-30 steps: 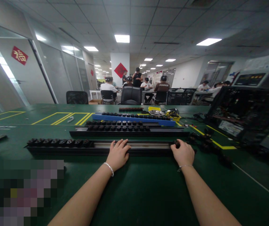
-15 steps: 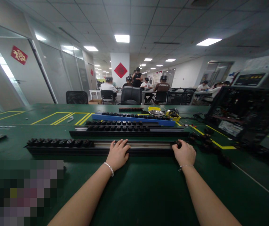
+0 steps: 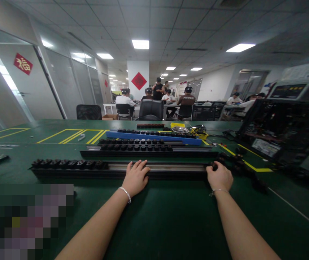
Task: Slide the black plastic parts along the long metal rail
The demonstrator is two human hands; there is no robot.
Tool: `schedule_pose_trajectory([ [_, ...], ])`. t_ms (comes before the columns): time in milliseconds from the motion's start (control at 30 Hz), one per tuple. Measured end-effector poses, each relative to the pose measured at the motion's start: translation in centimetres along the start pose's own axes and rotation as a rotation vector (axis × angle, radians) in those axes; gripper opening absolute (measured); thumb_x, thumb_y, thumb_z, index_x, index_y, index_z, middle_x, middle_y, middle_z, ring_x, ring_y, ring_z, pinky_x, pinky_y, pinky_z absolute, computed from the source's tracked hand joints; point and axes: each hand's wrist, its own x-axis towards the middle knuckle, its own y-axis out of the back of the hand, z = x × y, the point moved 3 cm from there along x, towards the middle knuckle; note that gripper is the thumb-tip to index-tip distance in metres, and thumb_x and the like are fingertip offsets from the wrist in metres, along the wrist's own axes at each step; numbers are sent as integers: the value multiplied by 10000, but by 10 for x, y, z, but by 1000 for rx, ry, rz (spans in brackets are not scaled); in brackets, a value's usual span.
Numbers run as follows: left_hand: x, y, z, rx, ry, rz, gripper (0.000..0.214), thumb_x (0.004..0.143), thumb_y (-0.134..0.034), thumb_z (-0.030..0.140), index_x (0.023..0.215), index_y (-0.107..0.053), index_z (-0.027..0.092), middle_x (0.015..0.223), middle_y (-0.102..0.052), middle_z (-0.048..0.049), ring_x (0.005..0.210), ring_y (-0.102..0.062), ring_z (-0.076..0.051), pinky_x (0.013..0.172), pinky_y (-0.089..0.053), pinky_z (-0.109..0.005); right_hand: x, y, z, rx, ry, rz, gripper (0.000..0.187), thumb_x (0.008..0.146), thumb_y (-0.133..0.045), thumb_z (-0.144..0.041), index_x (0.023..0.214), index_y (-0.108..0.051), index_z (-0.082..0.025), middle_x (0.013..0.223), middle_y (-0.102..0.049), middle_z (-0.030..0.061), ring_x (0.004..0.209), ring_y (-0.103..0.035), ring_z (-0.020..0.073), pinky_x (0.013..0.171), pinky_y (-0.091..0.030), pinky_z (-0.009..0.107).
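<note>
A long black rail (image 3: 170,169) with a silver channel lies across the green table in front of me. Several small black blocks (image 3: 68,163) sit in a row on its left part. My left hand (image 3: 135,177) lies flat on the rail's middle with fingers spread. At the rail's right end my right hand (image 3: 219,177) is curled, its fingers closed on a small black piece (image 3: 213,165) there.
Two more rails with black blocks, one black (image 3: 143,148) and one blue (image 3: 154,136), lie farther back. Loose black pieces (image 3: 241,166) are scattered to the right, beside a black open machine frame (image 3: 281,133). A metal bowl (image 3: 179,129) stands behind. People sit at tables far off.
My right hand has slid to the right along the rail toward its end, staying curled. My left hand has stayed put.
</note>
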Motion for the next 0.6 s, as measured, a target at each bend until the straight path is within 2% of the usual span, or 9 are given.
schedule_pose_trajectory([
  [600, 0, 0, 0, -6, 0, 2, 273, 801, -520, 256, 1055, -609, 298, 1373, -500, -39, 1276, -421, -280, 1060, -245, -580, 6, 0, 17, 145, -130, 24, 465, 753, -467, -327, 1157, -600, -138, 1023, -645, 139, 899, -532, 274, 784, -424, 394],
])
